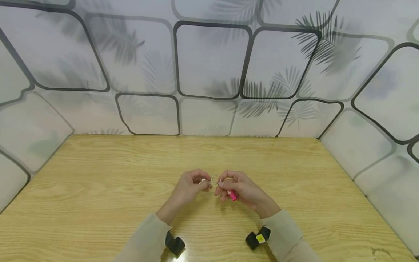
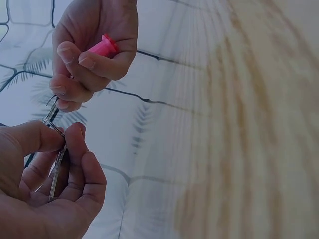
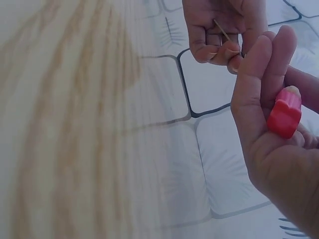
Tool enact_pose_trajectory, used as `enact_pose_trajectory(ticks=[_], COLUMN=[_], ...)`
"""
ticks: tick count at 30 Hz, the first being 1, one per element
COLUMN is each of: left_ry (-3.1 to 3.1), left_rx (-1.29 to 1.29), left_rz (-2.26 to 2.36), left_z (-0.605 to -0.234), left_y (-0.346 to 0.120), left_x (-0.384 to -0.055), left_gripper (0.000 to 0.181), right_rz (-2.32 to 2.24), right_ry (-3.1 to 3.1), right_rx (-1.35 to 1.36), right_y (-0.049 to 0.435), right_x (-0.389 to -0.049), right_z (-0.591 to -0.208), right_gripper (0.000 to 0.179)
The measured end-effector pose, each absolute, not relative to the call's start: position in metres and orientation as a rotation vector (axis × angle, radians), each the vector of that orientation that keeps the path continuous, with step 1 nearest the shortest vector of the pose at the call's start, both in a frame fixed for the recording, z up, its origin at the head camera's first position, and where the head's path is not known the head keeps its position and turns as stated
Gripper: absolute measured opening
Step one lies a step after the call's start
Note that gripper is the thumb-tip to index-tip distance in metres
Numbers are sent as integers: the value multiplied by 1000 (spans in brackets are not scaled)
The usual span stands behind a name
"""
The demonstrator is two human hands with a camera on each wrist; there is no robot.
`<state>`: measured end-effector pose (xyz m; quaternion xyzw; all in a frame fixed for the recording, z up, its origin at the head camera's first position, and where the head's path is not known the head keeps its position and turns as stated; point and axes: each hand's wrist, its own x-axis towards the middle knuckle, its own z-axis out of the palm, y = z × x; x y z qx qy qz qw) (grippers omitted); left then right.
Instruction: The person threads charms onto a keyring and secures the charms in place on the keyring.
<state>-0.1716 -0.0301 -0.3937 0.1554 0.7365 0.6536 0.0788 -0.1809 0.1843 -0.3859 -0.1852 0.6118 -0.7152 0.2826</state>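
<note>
Close together over the table, both hands work on small metal parts. My left hand [image 1: 193,183] pinches a silvery metal ring [image 2: 52,125] between thumb and forefinger. From that pinch a thin, flat metal piece [image 2: 56,174], like a key seen edge-on, runs down towards the curled fingers. My right hand [image 1: 243,187] pinches a thin metal loop [image 1: 219,181] at its fingertips. A pink keychain charm [image 3: 285,115] with a pale end lies against this hand's palm and fingers. Whether the loop and the ring are linked cannot be told.
A wood-grain table [image 1: 108,182] extends below the hands. Patterned fabric walls [image 1: 209,62] with dark outlines and leaf prints stand behind it and at both sides. Black wrist cameras [image 1: 176,246] sit at the cuffs of the light sleeves [image 1: 145,238].
</note>
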Motion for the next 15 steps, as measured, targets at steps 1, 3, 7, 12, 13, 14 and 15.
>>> enact_pose_trajectory(ticks=[1,3,7,12,13,14,15], left_ry=[2210,2231,2313,2355,2350,2343,2332], left_rx=[468,481,489,514,510,501,491], left_rz=[1952,1945,1904,1877,1883,1888,1897], left_z=[-394,-393,-390,-388,-387,-387,-387], left_y=[-30,-29,-26,-25,-25,-26,-27], left_x=[-171,-169,-166,-164,-164,-165,-165], left_gripper=[15,13,12,13,12,12,11], right_rz=[-1915,-1920,-1945,-1965,-1965,-1964,-1961], right_ry=[1639,1637,1632,1638,1644,1649,1656], right_rx=[-497,-500,-513,-516,-508,-496,-486], right_y=[184,183,182,179,179,179,180], right_x=[-181,-181,-180,-178,-178,-179,-179], right_z=[-386,-386,-386,-387,-387,-387,-387], right_gripper=[9,10,13,15,15,15,15])
